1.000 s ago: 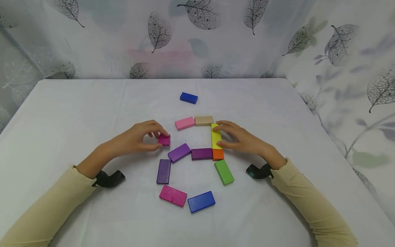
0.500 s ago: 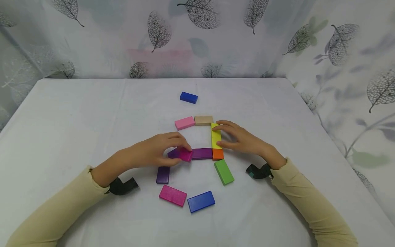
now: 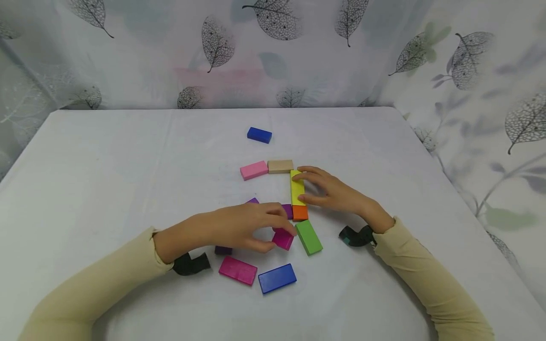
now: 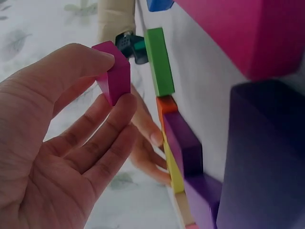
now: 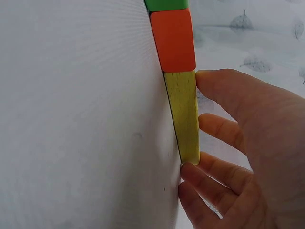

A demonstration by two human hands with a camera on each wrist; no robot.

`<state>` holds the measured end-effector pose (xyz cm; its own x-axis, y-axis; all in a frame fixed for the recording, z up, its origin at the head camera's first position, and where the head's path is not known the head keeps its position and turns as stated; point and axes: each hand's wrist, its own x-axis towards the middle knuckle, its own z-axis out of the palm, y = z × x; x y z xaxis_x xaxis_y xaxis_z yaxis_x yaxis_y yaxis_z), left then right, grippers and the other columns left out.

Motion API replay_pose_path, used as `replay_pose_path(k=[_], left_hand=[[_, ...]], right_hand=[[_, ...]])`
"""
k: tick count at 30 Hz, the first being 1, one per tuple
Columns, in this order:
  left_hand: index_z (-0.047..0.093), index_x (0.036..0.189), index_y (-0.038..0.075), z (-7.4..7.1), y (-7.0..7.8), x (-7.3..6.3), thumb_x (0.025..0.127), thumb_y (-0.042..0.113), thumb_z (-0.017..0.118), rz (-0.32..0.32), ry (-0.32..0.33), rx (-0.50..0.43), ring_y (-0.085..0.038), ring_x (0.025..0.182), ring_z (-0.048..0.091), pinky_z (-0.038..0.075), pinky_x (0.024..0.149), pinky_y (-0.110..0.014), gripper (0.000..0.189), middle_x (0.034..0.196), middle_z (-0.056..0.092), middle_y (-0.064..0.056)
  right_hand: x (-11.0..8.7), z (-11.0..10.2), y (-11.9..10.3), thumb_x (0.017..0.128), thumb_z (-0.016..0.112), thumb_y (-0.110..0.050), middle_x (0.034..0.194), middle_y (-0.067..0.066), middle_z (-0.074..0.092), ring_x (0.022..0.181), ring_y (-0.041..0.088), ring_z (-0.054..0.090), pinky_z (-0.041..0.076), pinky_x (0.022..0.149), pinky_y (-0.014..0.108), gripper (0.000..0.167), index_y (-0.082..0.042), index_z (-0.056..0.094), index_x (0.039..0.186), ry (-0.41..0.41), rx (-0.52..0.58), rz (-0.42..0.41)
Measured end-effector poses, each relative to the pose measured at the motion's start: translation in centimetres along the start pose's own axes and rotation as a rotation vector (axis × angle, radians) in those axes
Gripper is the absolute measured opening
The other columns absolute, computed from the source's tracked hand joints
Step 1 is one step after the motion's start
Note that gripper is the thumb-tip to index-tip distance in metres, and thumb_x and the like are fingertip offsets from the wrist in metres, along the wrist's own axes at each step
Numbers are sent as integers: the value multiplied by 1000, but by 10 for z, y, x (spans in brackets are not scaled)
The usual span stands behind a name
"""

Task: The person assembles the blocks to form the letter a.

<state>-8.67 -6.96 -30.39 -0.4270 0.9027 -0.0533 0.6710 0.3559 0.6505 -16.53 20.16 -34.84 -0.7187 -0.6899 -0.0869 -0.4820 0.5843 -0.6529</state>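
Observation:
My left hand (image 3: 256,226) pinches a small magenta block (image 3: 282,240) between thumb and fingertips. In the left wrist view, this magenta block (image 4: 116,74) is held up off the white cloth. From the head, it overlaps the space inside the arc of blocks, just left of the green block (image 3: 309,237). My right hand (image 3: 332,192) holds the yellow block (image 3: 297,188), thumb near the orange block (image 3: 300,212) and fingers around the far end. In the right wrist view, the yellow block (image 5: 183,117) lies end to end with the orange one.
Beyond the yellow block lie a tan block (image 3: 280,166) and a pink block (image 3: 254,170). Purple blocks are partly hidden under my left hand. Nearest me are a larger magenta block (image 3: 238,271) and a blue block (image 3: 277,278). Another blue block (image 3: 259,135) sits farther back.
My left hand has carried the small magenta block rightward and toward me, passing over the purple blocks to beside the green one. My right hand has stayed on the yellow block.

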Motion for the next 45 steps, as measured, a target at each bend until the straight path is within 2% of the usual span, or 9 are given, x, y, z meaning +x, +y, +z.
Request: replay_pose_path(k=[6, 13, 21, 27, 32, 38, 45], left_hand=[[61, 128, 17, 9, 3, 15, 92, 16, 65, 39, -66, 8, -9, 109, 54, 48, 89, -20, 36, 123, 53, 0], [59, 129, 19, 17, 6, 26, 92, 19, 65, 43, -156, 29, -7, 103, 53, 46, 84, -14, 38, 125, 51, 0], [58, 129, 18, 21, 9, 34, 94, 23, 65, 68, -177, 60, -6, 108, 50, 43, 89, -12, 36, 123, 51, 1], [58, 130, 15, 22, 11, 41, 93, 23, 68, 87, -211, 81, -4, 100, 51, 42, 83, -9, 39, 117, 53, 1], [59, 129, 15, 23, 13, 46, 93, 25, 68, 66, -252, 114, -5, 95, 51, 42, 78, -9, 38, 111, 53, 0], [61, 128, 15, 23, 14, 48, 94, 34, 65, 66, -256, 195, -7, 92, 51, 41, 78, -11, 39, 110, 56, 0], [60, 132, 14, 23, 13, 49, 96, 33, 62, 25, -198, 190, -8, 102, 53, 44, 86, -13, 41, 120, 57, -1]], right_hand=[[0, 0, 0, 92, 68, -25, 155, 15, 31, 143, 35, 26, 22, 112, 62, 51, -12, 51, 138, 2, -4, -13], [0, 0, 0, 92, 68, -24, 154, 15, 31, 143, 35, 26, 23, 112, 61, 51, -11, 52, 138, 5, -5, -19], [0, 0, -1, 92, 67, -25, 155, 14, 30, 144, 34, 24, 22, 112, 63, 51, -12, 51, 139, 0, -2, 4], [0, 0, -1, 92, 68, -23, 155, 15, 31, 144, 35, 25, 22, 112, 63, 51, -12, 51, 139, 5, 0, 0], [0, 1, -1, 92, 67, -23, 155, 15, 31, 144, 34, 25, 22, 112, 62, 50, -11, 52, 138, 5, 3, -1], [0, 0, -1, 92, 67, -23, 154, 15, 32, 143, 34, 26, 22, 113, 61, 50, -11, 52, 138, 6, -8, -3], [-1, 0, -1, 92, 68, -22, 154, 16, 32, 143, 35, 27, 22, 113, 61, 50, -10, 52, 137, 10, 2, -23]])
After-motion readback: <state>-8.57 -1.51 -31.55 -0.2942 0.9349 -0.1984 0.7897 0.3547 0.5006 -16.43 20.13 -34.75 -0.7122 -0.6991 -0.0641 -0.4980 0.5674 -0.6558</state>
